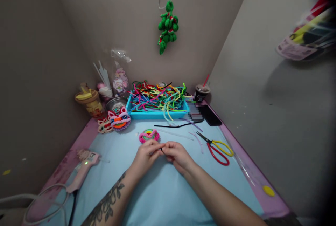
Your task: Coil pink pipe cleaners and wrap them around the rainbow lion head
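My left hand (149, 155) and my right hand (177, 155) meet over the light blue mat (168, 198), fingertips touching. Between them a small black piece (161, 149) is pinched; most of it is hidden by the fingers, so its kind is unclear. Just beyond my left hand lies a round pink, green and yellow fuzzy craft piece (149, 135). A black pipe cleaner (178, 125) stretches across the mat farther back. To the right of my right hand, scissors (214, 146) with one red and one yellow handle lie spread apart.
A blue tray (157, 115) heaped with colourful pipe cleaners stands at the back. Two lion-head crafts (119, 119) sit left of it. A pink glue gun (84, 171) with its cable lies at left. A dark phone (210, 114) and a drink cup (201, 93) are at back right.
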`<state>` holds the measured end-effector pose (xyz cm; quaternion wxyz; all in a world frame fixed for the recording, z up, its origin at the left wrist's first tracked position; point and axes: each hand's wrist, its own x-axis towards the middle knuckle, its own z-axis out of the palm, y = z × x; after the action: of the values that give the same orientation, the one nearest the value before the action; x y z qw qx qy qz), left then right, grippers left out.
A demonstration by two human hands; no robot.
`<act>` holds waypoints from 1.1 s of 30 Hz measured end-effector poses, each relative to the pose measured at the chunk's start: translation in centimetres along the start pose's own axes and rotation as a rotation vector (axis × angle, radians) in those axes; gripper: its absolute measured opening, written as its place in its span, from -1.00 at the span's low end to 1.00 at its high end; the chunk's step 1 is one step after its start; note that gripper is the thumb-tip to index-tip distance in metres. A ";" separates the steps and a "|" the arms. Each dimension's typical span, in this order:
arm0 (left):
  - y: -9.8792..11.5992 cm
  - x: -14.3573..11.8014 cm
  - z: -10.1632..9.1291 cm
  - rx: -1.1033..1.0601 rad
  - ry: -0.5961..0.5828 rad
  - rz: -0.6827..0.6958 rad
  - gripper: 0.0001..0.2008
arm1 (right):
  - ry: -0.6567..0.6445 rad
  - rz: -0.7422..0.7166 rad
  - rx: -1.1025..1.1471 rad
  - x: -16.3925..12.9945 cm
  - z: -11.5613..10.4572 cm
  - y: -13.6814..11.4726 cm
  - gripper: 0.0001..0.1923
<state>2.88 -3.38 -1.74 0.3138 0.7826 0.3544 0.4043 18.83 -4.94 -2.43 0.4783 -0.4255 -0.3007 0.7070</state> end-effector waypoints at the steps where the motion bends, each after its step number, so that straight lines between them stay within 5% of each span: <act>1: -0.1 -0.1 0.1 0.007 0.014 0.005 -0.78 | 0.006 0.025 0.023 0.0 0.0 0.1 -0.69; 14: -0.1 -0.5 1.0 0.216 0.130 0.096 -0.81 | -0.039 0.161 0.214 0.2 0.2 0.0 -0.62; 21: 0.3 -0.5 0.6 0.181 0.161 0.126 -0.85 | -0.199 0.194 0.246 -0.4 0.3 -0.9 -0.57; 33: 1.4 -0.2 -0.3 0.104 0.221 0.163 -0.90 | -0.132 -0.074 0.040 -1.0 0.7 -1.5 -0.65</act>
<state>2.98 -4.28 -0.56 0.1981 0.7747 0.3427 0.4930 19.07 -5.36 -0.56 0.4916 -0.3570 -0.3330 0.7211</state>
